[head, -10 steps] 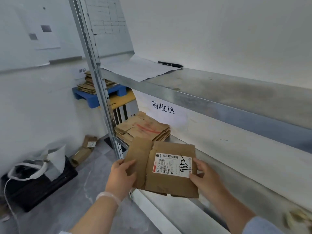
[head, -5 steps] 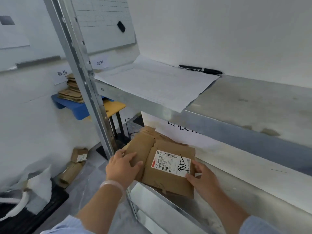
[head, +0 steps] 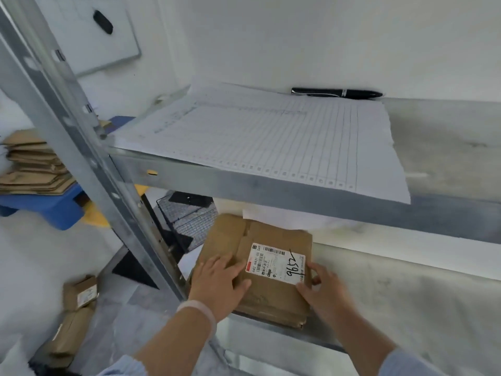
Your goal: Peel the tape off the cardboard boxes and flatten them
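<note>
Both forearms reach forward in light blue sleeves. The left hand (head: pixel 219 284) lies palm down, fingers straight and spread. The right hand (head: pixel 326 293) curls thumb and fingers on the flattened box (head: pixel 271 297) edge.

The lower shelf (head: pixel 420 308) offers open surface to the right of the cardboard stack (head: pixel 271 302), reachable from the front. The front rail of the upper shelf (head: pixel 271 196) caps this opening from above. The slanted metal post (head: pixel 89 164) stands just beside the stack's left edge and blocks entry from that side.
</note>
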Action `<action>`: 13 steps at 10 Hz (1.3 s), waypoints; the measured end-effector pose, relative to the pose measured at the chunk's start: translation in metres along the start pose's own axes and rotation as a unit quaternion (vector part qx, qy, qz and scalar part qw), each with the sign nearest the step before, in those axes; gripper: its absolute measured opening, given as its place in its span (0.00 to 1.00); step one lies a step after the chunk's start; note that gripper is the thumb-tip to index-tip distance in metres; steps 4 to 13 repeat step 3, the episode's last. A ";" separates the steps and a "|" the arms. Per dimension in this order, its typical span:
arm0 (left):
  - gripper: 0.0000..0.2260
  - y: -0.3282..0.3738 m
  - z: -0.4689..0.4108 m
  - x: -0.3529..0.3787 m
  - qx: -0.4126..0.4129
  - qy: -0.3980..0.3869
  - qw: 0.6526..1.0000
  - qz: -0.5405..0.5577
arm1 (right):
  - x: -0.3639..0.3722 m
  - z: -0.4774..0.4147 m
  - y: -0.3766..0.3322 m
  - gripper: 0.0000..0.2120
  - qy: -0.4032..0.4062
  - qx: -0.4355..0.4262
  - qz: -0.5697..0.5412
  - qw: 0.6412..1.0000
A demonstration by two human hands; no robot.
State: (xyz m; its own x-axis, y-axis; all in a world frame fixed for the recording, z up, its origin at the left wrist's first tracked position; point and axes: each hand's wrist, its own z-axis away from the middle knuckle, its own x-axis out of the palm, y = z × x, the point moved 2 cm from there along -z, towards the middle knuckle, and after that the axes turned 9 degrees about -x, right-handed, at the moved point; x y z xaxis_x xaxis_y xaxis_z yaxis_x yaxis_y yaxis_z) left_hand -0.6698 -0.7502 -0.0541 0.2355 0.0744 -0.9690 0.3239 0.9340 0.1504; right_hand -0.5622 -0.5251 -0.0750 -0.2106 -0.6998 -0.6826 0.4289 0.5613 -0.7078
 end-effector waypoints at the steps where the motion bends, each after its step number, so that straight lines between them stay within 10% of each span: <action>1: 0.26 -0.005 -0.004 0.003 0.007 -0.039 0.999 -0.025 | -0.002 0.010 0.003 0.28 -0.015 0.001 0.012 1.000; 13: 0.27 0.014 0.006 -0.009 0.045 0.041 0.998 -0.019 | -0.029 0.040 0.009 0.31 0.041 -0.025 0.092 0.995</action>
